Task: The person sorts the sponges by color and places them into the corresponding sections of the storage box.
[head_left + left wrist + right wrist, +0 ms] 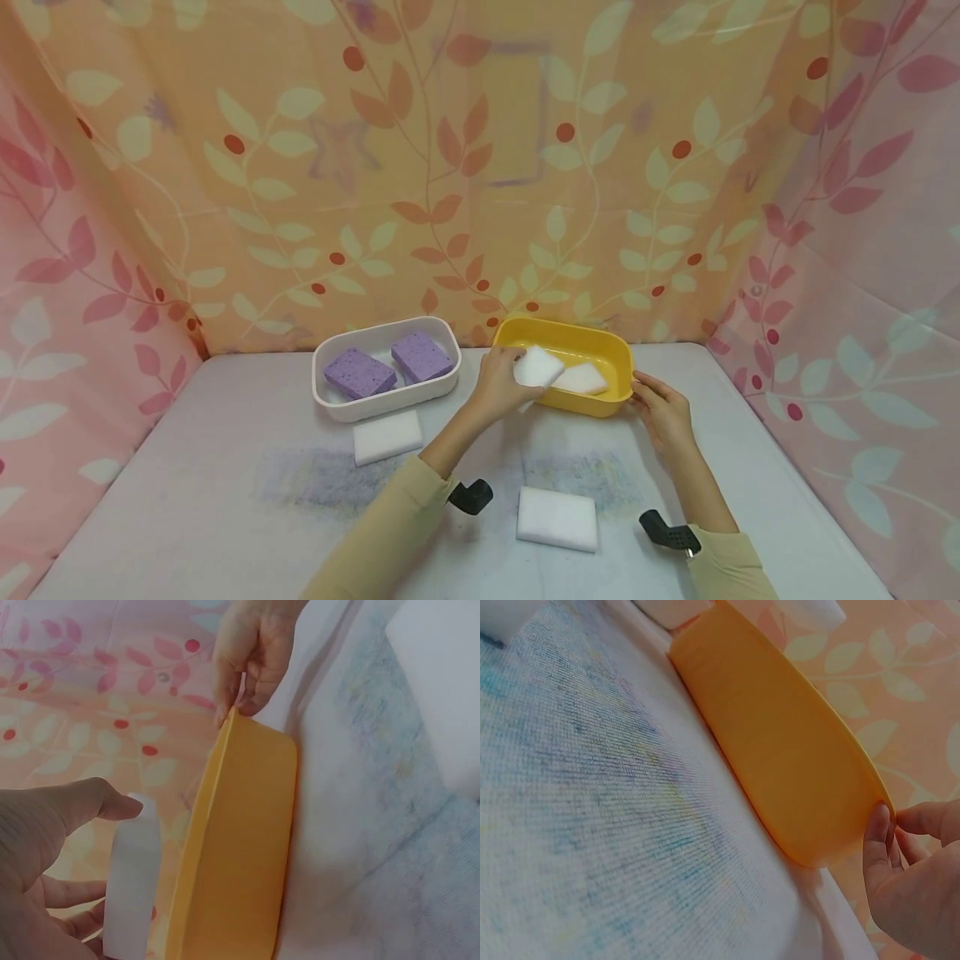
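My left hand (498,385) pinches a white sponge (538,367) above the left part of a yellow tub (577,406). In the left wrist view, thumb and fingers grip that white block (133,881) beside the tub's wall (244,825). A second white sponge (582,379) lies inside the tub. At the tub's right end, my right hand (663,412) pinches the rim between thumb and fingers, as the right wrist view shows with the hand (922,877) at the tub's corner (810,840).
Left of the yellow tub stands a white tub (386,404) with two purple sponges, one (360,373) beside the other (422,358). One white sponge (387,437) lies before it; another (557,518) lies nearer the front. Patterned cloth (450,167) hangs behind the table (187,467).
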`<state>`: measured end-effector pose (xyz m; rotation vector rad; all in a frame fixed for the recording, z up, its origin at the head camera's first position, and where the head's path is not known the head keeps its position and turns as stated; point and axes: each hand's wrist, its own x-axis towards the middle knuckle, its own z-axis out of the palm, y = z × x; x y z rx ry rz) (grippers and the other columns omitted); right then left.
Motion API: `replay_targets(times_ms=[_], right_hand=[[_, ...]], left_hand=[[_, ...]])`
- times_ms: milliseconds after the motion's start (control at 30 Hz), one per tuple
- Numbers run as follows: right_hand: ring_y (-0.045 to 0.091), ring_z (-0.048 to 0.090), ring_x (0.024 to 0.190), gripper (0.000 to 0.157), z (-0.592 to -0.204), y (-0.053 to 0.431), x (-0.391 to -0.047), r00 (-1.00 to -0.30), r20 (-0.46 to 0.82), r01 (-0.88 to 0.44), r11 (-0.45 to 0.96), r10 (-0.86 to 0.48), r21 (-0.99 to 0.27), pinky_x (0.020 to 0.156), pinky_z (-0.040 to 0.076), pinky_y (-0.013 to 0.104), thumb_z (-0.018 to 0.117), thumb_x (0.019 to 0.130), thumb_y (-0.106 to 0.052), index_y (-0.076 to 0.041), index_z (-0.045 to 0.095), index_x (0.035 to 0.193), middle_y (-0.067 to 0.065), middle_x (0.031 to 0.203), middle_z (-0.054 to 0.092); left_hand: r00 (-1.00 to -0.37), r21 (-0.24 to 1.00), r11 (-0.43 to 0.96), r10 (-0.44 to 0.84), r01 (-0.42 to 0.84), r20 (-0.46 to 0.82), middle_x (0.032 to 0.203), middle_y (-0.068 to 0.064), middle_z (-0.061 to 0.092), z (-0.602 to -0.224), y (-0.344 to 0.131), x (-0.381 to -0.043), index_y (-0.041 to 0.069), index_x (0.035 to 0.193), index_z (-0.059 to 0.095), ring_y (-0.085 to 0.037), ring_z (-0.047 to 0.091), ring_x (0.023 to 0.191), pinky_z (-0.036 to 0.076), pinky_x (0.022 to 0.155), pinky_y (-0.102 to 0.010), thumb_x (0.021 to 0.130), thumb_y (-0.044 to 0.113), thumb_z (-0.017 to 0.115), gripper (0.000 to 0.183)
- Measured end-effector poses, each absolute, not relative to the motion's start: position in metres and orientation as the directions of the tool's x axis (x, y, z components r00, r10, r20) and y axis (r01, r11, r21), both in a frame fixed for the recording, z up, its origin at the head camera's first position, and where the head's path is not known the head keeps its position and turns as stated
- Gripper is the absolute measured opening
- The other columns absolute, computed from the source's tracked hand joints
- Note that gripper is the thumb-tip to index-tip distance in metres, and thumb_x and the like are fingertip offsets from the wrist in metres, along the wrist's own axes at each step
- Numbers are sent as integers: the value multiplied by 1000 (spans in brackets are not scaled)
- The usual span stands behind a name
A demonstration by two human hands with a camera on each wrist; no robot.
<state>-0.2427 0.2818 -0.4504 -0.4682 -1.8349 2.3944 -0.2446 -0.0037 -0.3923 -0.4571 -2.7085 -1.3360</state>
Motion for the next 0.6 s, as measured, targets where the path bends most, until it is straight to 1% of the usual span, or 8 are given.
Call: replay_targets(times_ms=[100,200,333,400,500,600], right_hand=[[7,65,89,37,-450,282,-242,-949,-181,107,-278,257,-955,84,58,15,63,106,-8,-2,61,142,-9,96,71],[7,65,89,31,-450,282,-241,-950,-178,102,-282,257,-954,84,58,15,63,106,-8,-5,65,137,-9,95,71],[8,65,88,20,-450,283,-240,-951,-173,91,-302,256,-949,84,58,15,63,105,-8,-11,72,123,-8,95,71],[8,65,88,17,-450,283,-239,-953,-170,86,-311,253,-946,84,58,16,63,105,-7,-15,75,115,-8,95,71],[8,66,88,19,-450,283,-238,-954,-166,81,-320,248,-944,84,59,16,63,105,-7,-20,77,104,-9,95,72],[8,67,89,23,-450,283,-237,-955,-166,80,-324,247,-943,84,59,16,63,105,-6,-24,77,97,-8,96,73]], left_hand=[[-950,743,594,235,309,207,135,-26,58,-390,-1,-251,-7,136,63,-41,50,124,47,104,-51,81,19,89,67],[-950,733,607,240,307,200,134,-25,60,-389,3,-258,-7,136,63,-39,51,124,47,105,-51,81,20,89,67],[-957,738,613,235,283,172,135,-24,60,-387,8,-267,-7,139,62,-37,51,127,45,109,-51,83,20,87,67],[-960,741,614,232,270,158,135,-23,60,-387,10,-272,-7,139,61,-37,51,125,46,108,-51,84,20,86,66],[-965,744,620,221,251,141,136,-22,59,-387,12,-279,-6,140,61,-35,52,124,48,107,-49,86,21,86,66],[-968,740,629,212,238,131,136,-20,58,-387,15,-286,-5,141,61,-34,53,123,49,107,-48,87,23,85,65]])
